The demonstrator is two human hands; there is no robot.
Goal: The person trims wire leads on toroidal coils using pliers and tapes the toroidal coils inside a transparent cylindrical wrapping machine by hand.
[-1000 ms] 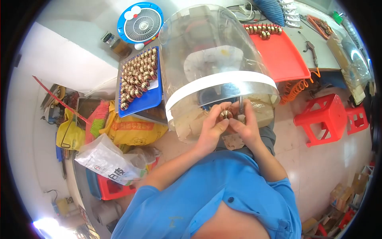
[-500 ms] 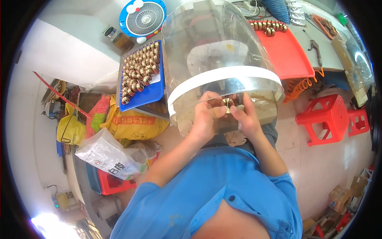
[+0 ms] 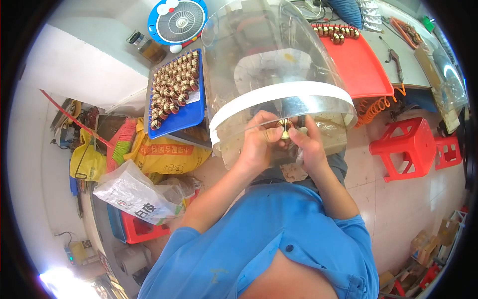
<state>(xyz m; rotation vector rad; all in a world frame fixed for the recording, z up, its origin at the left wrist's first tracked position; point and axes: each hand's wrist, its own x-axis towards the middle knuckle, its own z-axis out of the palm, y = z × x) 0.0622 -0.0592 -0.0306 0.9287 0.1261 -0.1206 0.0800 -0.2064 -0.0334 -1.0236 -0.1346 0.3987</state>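
A small copper-wound coil [image 3: 285,128] with a cream face sits between my two hands, under the front rim of a clear plastic cover [image 3: 271,37]. My left hand [image 3: 257,145] grips its left side, thumb and fingers pressed in. From the right, my right hand [image 3: 310,146] pinches it too, with the thumb near the cream face. The fingertips partly hide the coil. The cover's white band [image 3: 284,91] arches just beyond the hands.
At the left, a blue tray [image 3: 185,117] carries rows of similar coils. Several more lie at the far end of a red tray [image 3: 366,74] on the right. A blue fan [image 3: 178,21] stands behind. Red stools [image 3: 411,147] and yellow sacks [image 3: 167,157] are on the floor.
The coil has tilted and shifted slightly upward in my fingers, and both thumbs have moved a little closer around it. The trays and cover stay in place.
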